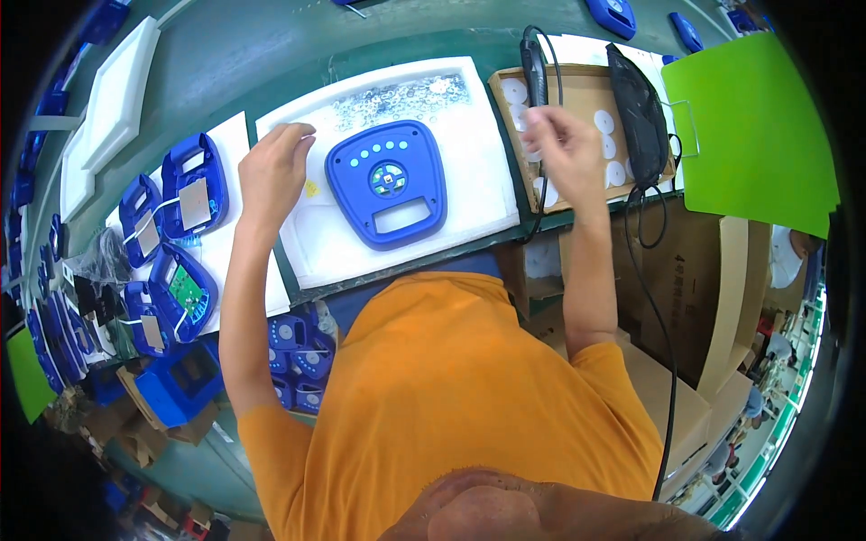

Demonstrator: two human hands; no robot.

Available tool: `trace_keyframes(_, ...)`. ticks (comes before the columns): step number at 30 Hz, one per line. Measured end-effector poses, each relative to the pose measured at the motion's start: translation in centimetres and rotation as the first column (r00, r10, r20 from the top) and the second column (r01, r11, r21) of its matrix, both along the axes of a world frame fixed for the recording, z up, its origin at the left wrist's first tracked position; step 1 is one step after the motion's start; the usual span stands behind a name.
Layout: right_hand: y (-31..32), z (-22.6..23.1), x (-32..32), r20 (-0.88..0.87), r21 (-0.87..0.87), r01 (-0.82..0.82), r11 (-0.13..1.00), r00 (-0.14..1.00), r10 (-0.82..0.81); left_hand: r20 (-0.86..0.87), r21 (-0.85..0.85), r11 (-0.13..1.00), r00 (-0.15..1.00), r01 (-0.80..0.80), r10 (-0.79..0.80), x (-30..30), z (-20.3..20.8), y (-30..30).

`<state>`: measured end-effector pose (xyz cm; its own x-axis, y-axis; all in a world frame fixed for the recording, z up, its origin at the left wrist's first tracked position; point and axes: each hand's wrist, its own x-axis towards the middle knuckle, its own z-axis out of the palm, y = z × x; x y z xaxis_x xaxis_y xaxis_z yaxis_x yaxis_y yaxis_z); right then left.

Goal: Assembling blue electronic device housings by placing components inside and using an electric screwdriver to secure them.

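A blue plastic housing [341,183] with a hand slot, a row of pale round dots and a round centre with a small board lies on a white foam tray [487,180]. My left hand [275,171] is above the tray's left part, fingertips pinched together; anything between them is too small to make out. Small metal washers or nuts [397,97] are spread along the tray's far side. My right hand [573,149], its curled fingers blurred, is over a cardboard tray [586,77] of white discs [604,122]. Just beyond it is a black, pen-shaped power tool [534,72] with a cord.
Left of the foam are several open blue housings [206,212], one showing a green circuit board [187,290]. A black mesh pouch [639,117] lies across the cardboard tray's right side. Beyond stands a bright green panel [758,126]. Cardboard boxes [686,288] stand below right; a black cable [657,316] hangs there.
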<state>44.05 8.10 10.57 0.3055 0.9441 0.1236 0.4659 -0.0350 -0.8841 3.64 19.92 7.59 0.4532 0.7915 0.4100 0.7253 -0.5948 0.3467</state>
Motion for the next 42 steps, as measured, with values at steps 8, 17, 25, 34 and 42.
trace_keyframes(8, -2.7, 0.4, 8.5, -0.011, -0.013, 0.232, 0.973, 0.973, -0.232, -0.171, -0.069, 0.995, 0.984, -0.068, 0.055, 2.5, -2.8, 3.0)
trace_keyframes(17, -2.3, -2.3, 8.8, 0.362, 0.039, 0.219, 0.975, 0.906, -0.218, -0.094, 0.027, 0.998, 0.993, -0.065, 0.067, 1.8, -2.1, 2.7)
trace_keyframes(25, -3.8, -2.0, 9.3, 0.698, -0.047, 0.165, 0.985, 0.711, -0.085, 0.182, -0.086, 0.993, 0.979, -0.077, 0.091, 0.1, 1.7, -3.2)
trace_keyframes(34, -5.2, -3.7, 7.5, 0.719, -0.141, 0.073, 0.987, 0.693, 0.052, 0.252, -0.132, 0.979, 0.950, -0.156, 0.185, -2.6, 1.6, -7.7)
trace_keyframes(42, -6.0, 1.1, 6.9, 0.371, -0.070, 0.138, 0.988, 0.923, -0.103, 0.389, -0.185, 0.973, 0.899, -0.140, 0.204, -3.0, 1.3, -9.6)
